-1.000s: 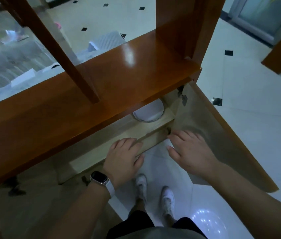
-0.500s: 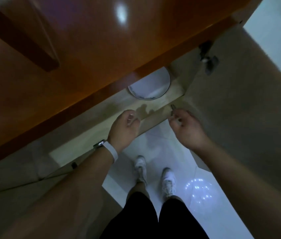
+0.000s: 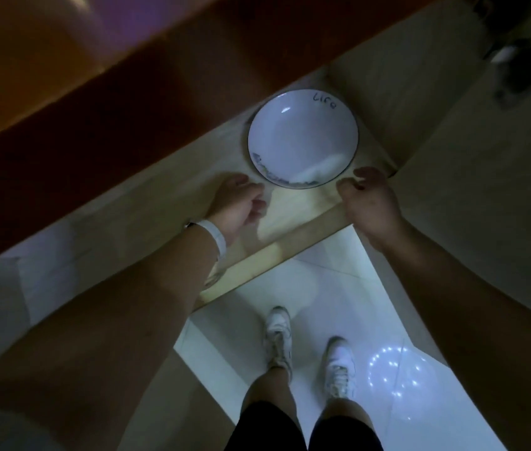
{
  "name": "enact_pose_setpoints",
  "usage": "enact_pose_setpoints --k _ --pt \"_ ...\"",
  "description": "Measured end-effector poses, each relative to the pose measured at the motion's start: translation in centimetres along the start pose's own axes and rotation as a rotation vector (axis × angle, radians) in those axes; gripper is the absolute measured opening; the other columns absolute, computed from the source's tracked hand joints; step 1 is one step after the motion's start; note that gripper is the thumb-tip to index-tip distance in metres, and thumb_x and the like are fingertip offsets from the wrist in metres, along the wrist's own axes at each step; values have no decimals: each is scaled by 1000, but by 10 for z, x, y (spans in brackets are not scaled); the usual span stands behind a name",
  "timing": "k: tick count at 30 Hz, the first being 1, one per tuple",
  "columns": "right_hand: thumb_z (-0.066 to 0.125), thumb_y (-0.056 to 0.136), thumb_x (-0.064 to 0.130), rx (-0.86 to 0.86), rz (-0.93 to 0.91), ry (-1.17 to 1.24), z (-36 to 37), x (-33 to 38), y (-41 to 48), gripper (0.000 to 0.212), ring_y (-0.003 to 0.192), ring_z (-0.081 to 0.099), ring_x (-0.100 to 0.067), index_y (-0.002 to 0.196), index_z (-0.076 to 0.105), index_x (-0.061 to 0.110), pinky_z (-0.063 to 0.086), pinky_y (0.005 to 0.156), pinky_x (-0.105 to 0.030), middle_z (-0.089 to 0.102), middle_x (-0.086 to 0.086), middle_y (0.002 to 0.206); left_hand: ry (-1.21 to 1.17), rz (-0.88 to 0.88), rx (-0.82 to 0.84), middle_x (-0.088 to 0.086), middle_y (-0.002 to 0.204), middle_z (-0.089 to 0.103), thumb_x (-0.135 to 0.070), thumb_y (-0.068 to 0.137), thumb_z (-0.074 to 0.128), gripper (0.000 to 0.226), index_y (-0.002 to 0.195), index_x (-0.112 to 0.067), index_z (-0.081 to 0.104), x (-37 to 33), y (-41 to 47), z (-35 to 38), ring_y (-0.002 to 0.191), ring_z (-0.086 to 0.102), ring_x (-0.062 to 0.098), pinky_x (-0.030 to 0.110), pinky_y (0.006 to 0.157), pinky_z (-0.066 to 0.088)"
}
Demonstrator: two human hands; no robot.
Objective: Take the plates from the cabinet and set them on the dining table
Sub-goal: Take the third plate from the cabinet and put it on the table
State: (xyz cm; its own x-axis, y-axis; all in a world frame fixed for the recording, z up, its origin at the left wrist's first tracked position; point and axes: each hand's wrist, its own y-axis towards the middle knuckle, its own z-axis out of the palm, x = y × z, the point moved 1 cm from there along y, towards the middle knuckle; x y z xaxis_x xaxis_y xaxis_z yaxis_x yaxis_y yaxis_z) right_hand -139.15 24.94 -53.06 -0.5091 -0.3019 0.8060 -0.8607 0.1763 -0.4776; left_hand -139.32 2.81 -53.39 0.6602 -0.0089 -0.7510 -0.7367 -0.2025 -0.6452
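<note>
Left hand [image 3: 237, 203] and right hand [image 3: 371, 205] bare, forearms bare to frame edge, white watch strap [image 3: 217, 238] round left wrist, black shorts [image 3: 303, 428], lower legs bare, white lace-up trainers, left trainer [image 3: 278, 336], right trainer [image 3: 340, 366]

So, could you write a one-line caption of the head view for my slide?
The left hand and right hand reach beside a white plate on the cabinet shelf.

The cabinet shelf [image 3: 166, 203] is open along its front edge. A white plate [image 3: 303, 138] fills its right end, close to the side wall [image 3: 374, 92]; bare shelf lies to the left. A brown wooden top [image 3: 127, 102] overhangs the back edge.
</note>
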Motion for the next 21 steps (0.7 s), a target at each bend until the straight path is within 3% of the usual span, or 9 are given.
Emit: enact_pose_setpoints --k 1,3,6,9,11,13,15,17,21 --pt "61 75 39 3 9 29 2 -1 9 45 70 59 -17 116 55 20 45 65 -30 62 6 76 -4 24 10 5 77 39 -7 88 57 18 89 -23 49 -1 7 2 58 41 15 26 50 31" --pt "58 77 31 6 -15 31 4 1 20 14 59 50 -16 83 55 19 37 56 -27 52 2 63 -1 69 49 4 79 30 -4 86 53 22 81 -23 42 -2 19 5 62 33 13 27 51 25" --pt "56 73 28 54 -20 102 6 9 29 20 52 41 -18 65 47 13 35 53 -35 41 -3 54 45 124 67 6 83 34 -3 91 51 16 92 -18 46 -9 33 9 62 32 13 24 47 28" --pt "60 87 23 80 -7 143 8 13 37 30 68 56 -24 104 59 -1 57 66 -52 60 -29 85 83 158 81 10 82 35 4 90 49 18 86 -13 47 -18 45 12 63 29 19 19 43 23" --pt "58 92 16 82 15 134 10 15 45 33 74 57 -24 119 53 -3 54 82 -53 61 -25 93 114 169 50 12 80 39 5 88 50 18 82 -11 46 -19 50 14 60 29 20 19 42 24" --pt "54 91 7 73 54 165 11 17 51 34 73 53 -23 123 50 -2 56 80 -48 57 -17 87 138 181 14 13 76 44 4 88 53 17 79 -9 46 -18 51 15 54 35 16 19 41 28" --pt "51 88 0 73 73 179 11 17 55 31 73 52 -23 119 51 -2 58 80 -45 56 -25 97 144 187 -1 13 77 50 2 89 53 14 83 -9 48 -18 51 16 51 39 17 20 41 33" --pt "52 86 0 96 67 157 9 16 56 30 70 57 -18 115 54 8 59 67 -32 59 -17 102 155 203 18 12 72 51 4 89 51 13 84 -7 49 -19 47 16 52 42 18 21 42 36" --pt "56 88 6 120 32 155 1 10 46 39 75 65 -14 124 50 18 56 60 -25 61 1 101 222 251 13 1 86 63 -1 92 52 16 95 -17 55 -18 28 18 70 60 14 24 55 50"
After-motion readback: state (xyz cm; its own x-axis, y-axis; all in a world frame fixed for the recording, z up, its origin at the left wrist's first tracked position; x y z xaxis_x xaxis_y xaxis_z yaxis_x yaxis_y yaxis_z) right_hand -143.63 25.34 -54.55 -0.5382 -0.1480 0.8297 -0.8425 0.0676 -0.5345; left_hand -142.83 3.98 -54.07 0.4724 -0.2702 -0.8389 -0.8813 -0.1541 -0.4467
